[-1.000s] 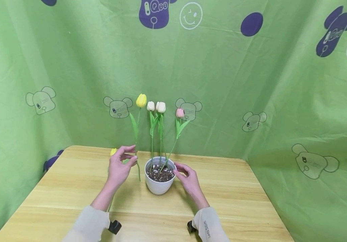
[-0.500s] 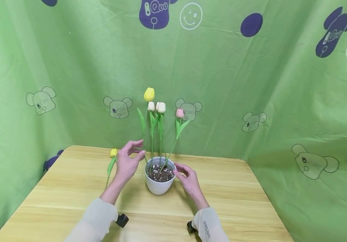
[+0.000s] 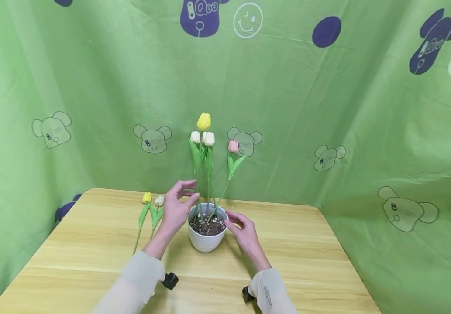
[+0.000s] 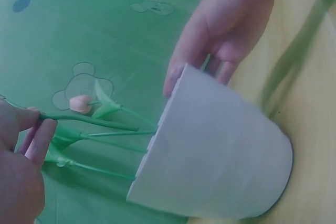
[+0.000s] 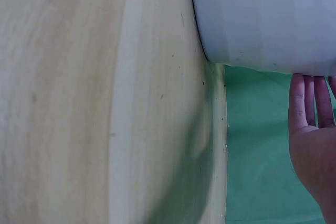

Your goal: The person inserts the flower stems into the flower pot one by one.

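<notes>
A white pot (image 3: 206, 239) of dark pebbles stands mid-table with two white tulips (image 3: 208, 138) and a pink tulip (image 3: 233, 146) upright in it. My left hand (image 3: 193, 195) pinches the stem of a yellow tulip (image 3: 204, 121) just above the pot's left rim; the stem's foot is hidden behind my fingers. In the left wrist view my left hand (image 4: 35, 124) pinches a green stem beside the pot (image 4: 220, 156). My right hand (image 3: 238, 225) rests with straight fingers against the pot's right side. The right wrist view shows the right hand (image 5: 310, 98) flat by the pot (image 5: 268, 19).
A second yellow tulip (image 3: 146, 197) and a white tulip (image 3: 159, 200) lie on the wooden table (image 3: 308, 261) left of the pot. Green printed cloth (image 3: 327, 131) hangs close behind and on both sides.
My left hand has carried the yellow tulip rightward, from beside the pot to over its left rim. The white tulip lying on the table has come into view. The right hand stayed put.
</notes>
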`<state>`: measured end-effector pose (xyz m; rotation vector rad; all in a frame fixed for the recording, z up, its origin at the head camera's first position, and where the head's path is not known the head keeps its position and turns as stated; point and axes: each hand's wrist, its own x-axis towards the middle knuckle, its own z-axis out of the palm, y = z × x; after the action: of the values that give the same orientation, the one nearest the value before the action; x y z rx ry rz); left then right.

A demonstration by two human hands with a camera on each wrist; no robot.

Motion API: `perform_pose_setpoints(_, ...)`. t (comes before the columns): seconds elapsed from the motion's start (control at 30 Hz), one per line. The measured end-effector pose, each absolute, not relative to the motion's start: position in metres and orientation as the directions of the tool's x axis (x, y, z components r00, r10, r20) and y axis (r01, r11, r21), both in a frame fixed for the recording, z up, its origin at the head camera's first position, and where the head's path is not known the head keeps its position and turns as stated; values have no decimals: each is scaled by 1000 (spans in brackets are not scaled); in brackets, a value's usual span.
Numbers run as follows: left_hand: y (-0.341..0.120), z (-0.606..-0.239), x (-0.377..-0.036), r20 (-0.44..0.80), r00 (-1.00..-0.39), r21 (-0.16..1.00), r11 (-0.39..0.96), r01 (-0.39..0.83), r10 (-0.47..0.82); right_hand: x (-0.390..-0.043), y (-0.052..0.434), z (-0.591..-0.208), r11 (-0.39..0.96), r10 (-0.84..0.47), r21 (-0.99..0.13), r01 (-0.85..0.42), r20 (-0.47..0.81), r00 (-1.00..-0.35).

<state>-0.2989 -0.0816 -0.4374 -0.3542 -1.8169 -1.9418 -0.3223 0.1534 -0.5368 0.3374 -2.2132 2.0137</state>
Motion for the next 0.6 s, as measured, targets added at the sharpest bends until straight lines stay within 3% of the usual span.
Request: perform_pose_setpoints(0.6,-30,-460,-321,502,-861,864,24,502,-82,-322,152,-536,59,-79,-962,-267,262,-962)
